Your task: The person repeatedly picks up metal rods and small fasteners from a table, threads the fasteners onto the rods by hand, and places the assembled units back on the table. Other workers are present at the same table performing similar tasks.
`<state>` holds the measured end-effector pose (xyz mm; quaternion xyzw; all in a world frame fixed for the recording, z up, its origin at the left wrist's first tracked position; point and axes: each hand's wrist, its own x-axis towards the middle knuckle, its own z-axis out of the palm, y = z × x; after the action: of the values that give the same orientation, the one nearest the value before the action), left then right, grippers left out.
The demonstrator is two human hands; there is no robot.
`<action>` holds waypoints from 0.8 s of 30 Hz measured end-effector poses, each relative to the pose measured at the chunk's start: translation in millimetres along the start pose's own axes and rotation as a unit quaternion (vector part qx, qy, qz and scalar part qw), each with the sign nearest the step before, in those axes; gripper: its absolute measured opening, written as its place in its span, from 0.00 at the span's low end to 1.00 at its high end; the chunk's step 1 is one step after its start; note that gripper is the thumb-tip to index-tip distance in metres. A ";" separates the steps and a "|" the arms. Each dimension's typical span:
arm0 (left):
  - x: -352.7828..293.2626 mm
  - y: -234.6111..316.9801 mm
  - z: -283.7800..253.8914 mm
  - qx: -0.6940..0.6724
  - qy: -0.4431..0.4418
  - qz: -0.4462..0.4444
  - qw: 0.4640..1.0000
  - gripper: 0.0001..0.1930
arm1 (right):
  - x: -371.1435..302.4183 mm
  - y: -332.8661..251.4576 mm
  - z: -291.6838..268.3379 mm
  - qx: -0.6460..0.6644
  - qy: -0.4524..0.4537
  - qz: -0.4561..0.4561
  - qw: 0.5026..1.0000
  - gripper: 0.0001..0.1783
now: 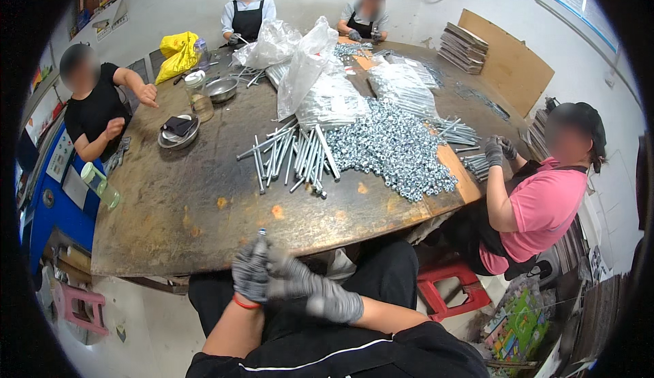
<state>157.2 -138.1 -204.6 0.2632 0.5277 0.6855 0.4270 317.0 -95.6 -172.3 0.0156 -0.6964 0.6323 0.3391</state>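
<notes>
My left hand, in a grey knitted glove with a red band at the wrist, is closed upright at the table's near edge. From the top of its fist sticks the shiny metal end of a bolt; the rest is hidden in the glove. Close against it lies my right hand, gloved alike and smeared by motion, so its fingers cannot be made out. Beyond my hands, long silver bolts lie in a loose heap. A large mound of small metal nuts spreads to their right.
Clear plastic bags of bolts sit behind the nuts. Metal bowls and a jar stand at the left. A co-worker in pink sits right, another in black left, two more at the far side. A red stool is beside me.
</notes>
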 end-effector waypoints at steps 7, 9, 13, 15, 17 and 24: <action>-22.6 0.3 -12.4 0.074 -0.245 -0.073 0.964 0.13 | -19.9 21.1 -31.1 -0.382 0.030 0.064 0.921 0.17; -17.0 -3.7 -11.5 0.093 -0.289 -0.087 0.949 0.11 | -31.4 29.9 -34.3 -0.383 0.032 0.031 0.923 0.15; -12.0 -12.9 -5.1 0.172 -0.390 -0.050 0.904 0.11 | -44.7 16.7 -38.0 -0.312 0.021 0.118 0.942 0.15; -10.0 -16.3 4.6 0.131 -0.406 -0.096 0.899 0.13 | -46.6 12.7 -41.4 -0.326 0.020 0.099 0.940 0.12; -8.5 -16.9 9.4 0.163 -0.425 -0.096 0.885 0.12 | -52.8 15.1 -50.5 -0.355 -0.016 0.105 0.929 0.12; -0.2 -35.5 26.8 0.428 -0.316 0.278 0.800 0.09 | -67.1 45.5 -44.6 -0.191 0.129 0.293 0.928 0.15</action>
<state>190.0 -122.1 -230.2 0.7565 0.5074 0.3580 0.2049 368.3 -74.1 -246.3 -0.3360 -0.7276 0.5550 0.2227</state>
